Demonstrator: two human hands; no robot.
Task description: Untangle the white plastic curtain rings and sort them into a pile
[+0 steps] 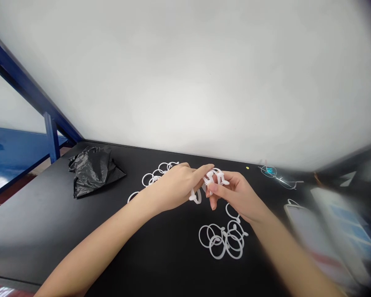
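Observation:
My left hand (181,183) and my right hand (238,192) meet above the black table, fingers closed around a small bunch of white plastic rings (219,176) with little knobs. One more white ring (199,197) hangs below my left fingers. Right thumb and fingertips pinch the bunch from the right side; fingers partly hide how many rings each hand has. Beneath my right wrist lies a loose cluster of similar rings (218,256). Behind my left forearm is another group of rings (147,180), partly covered by the arm.
A crumpled black plastic bag (94,171) lies at the left on the black table (111,222). Eyeglasses (268,171), a phone (315,235) and a blurred white-and-blue box (346,231) are at the right. A white wall (185,82) rises behind; a blue frame (51,136) stands left.

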